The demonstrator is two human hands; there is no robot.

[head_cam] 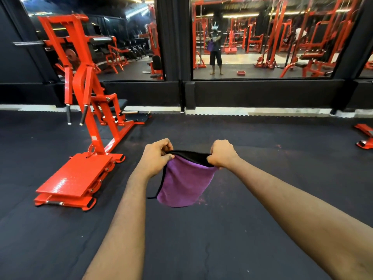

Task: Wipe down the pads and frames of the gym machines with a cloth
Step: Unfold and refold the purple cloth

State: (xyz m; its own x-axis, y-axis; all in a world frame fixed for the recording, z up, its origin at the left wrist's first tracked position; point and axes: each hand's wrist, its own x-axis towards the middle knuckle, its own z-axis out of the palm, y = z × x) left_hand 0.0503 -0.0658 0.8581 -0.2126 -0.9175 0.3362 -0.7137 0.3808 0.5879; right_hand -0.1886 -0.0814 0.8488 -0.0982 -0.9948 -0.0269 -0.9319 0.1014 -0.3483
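Note:
A purple cloth (184,183) with a black edge hangs in front of me above the dark floor. My left hand (156,158) pinches its top left corner, and my right hand (223,153) grips the top right corner. The cloth is stretched between both hands and droops below them. A red gym machine (86,110) with a flat red footplate (77,175) stands on the floor to my left, apart from the cloth and both hands. Its small black pad (121,103) shows behind the frame.
Black rubber floor mats (242,229) spread all around me. A mirrored wall (262,41) ahead reflects several red machines and a standing person. Part of another red machine base (366,136) lies at the right edge.

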